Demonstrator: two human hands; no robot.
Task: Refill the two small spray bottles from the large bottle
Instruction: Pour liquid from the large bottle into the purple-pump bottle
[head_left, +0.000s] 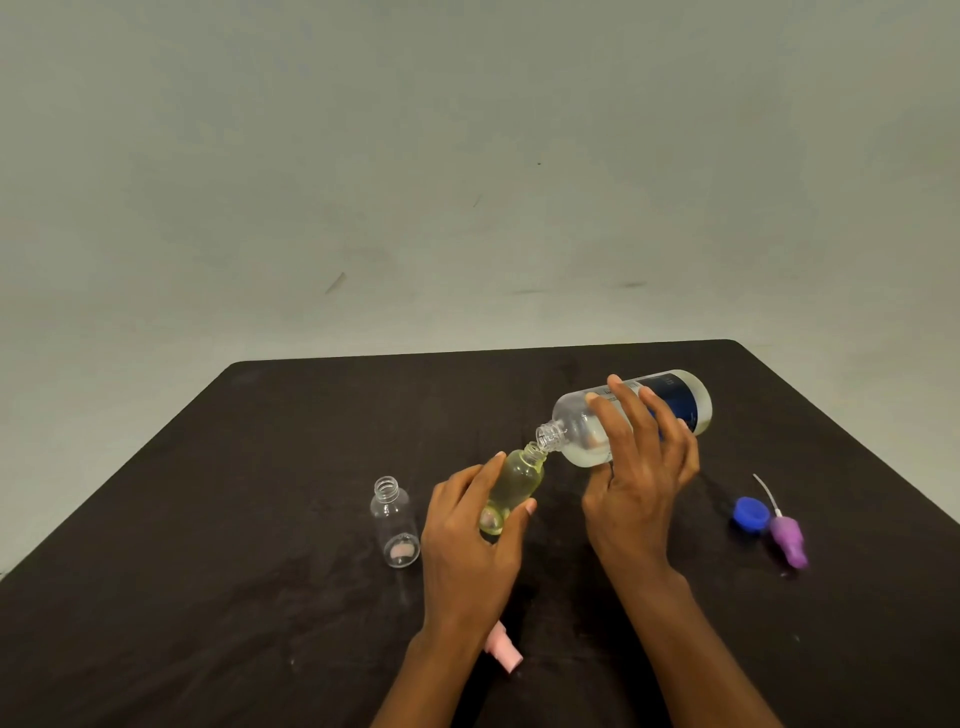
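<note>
A dark counter (260, 519) carries everything, with a pale wall behind it. The large bottle (670, 402) is the biggest thing on show: it is tipped nearly flat above the right half of the counter, cap off, its neck pointing left and down. The right hand (639, 467) wraps around its middle, fingers curled over the top. Liquid sits low along its underside.

Its mouth meets the mouth of a small bottle (514, 486), tilted and held in the left hand (467, 535), whose fingers and thumb close around the lower body. This one looks largely filled with a pale yellowish liquid, so I judge the first refill to be well along.

To the left, a second small bottle (395, 522) stands upright on the counter, open and apparently empty; its refill is still to do.

Near the right edge lie a blue cap (750, 514) and, touching it, a purple spray top (787, 540). A pink spray top (506, 652) lies near, partly hidden by the left wrist. Both tops remain to be fitted.
</note>
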